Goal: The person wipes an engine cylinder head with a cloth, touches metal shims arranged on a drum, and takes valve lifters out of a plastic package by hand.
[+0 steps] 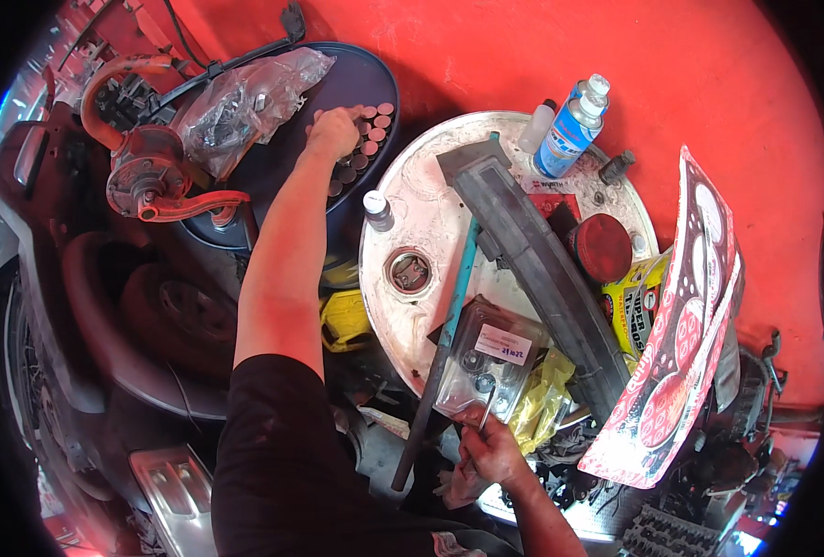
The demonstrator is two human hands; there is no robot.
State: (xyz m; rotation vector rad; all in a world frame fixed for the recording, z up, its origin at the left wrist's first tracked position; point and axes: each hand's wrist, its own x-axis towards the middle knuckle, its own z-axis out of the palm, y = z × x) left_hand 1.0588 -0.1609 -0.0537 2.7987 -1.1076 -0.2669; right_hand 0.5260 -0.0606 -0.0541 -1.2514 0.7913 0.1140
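Note:
My left hand (335, 132) reaches far out over a dark drum lid (361, 79), its fingers curled down at the edge of a group of small round flat discs (372, 148). Several discs lie in rows there, pinkish or grey. Whether a disc is between the fingertips is hidden. Nearer to me, my right hand (493, 452) is closed round a thin metal rod (488, 406) that points upward. Just beyond it sits a clear plastic box (463, 371) with a white label and round parts inside. A pale crumpled cloth (461, 486) hangs beside that hand.
On the white drum top (398, 190) lie a long black plastic part (532, 251) and a teal bar (458, 288), with a blue spray can (572, 130) behind. A printed gasket pack (662, 371) leans at right. A clear bag (254, 102) and orange hand pump (147, 176) stand left.

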